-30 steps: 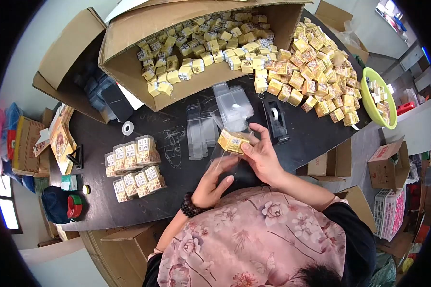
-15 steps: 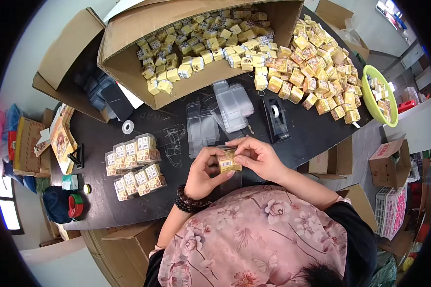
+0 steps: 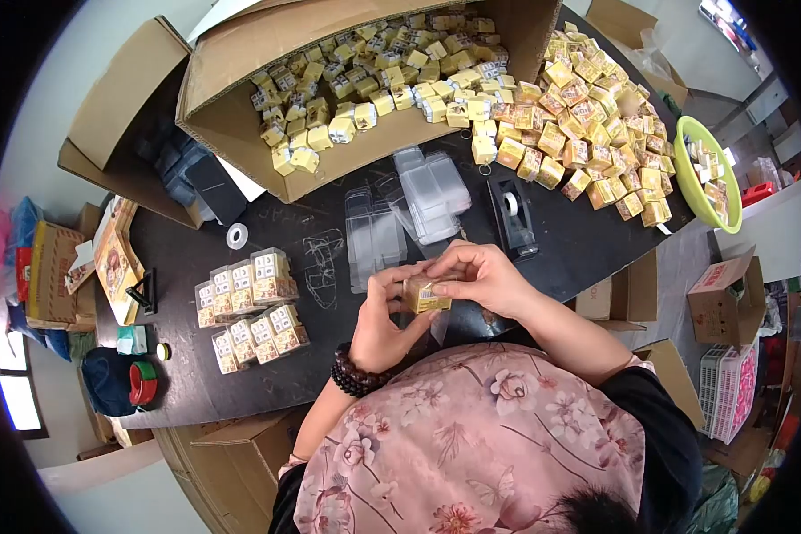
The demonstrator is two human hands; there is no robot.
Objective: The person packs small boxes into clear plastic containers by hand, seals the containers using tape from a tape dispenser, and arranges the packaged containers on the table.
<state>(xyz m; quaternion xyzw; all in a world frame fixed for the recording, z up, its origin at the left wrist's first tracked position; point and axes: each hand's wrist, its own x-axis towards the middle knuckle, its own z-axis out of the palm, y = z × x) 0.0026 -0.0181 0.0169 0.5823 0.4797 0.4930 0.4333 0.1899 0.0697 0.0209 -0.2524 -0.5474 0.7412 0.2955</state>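
Between my two hands, close to the table's front edge, is a small yellow box (image 3: 427,295) with a clear plastic sleeve around or against it. My left hand (image 3: 384,319) grips its left side with thumb and fingers. The fingertips of my right hand (image 3: 481,283) pinch its top right. Beyond my hands lie flat clear plastic sleeves (image 3: 436,196) on the black table. Two rows of packed clear cases (image 3: 256,303) with small boxes inside stand to the left.
A large cardboard box (image 3: 347,165) on its side holds many small yellow boxes. More yellow boxes (image 3: 587,133) are heaped at the right, beside a green basket (image 3: 707,200). A tape dispenser (image 3: 513,218) and a tape roll (image 3: 237,236) are on the table (image 3: 240,400).
My left hand has come up to the yellow box and closed on its left side. Both hands now hold it together, lower and nearer to me than a second ago.
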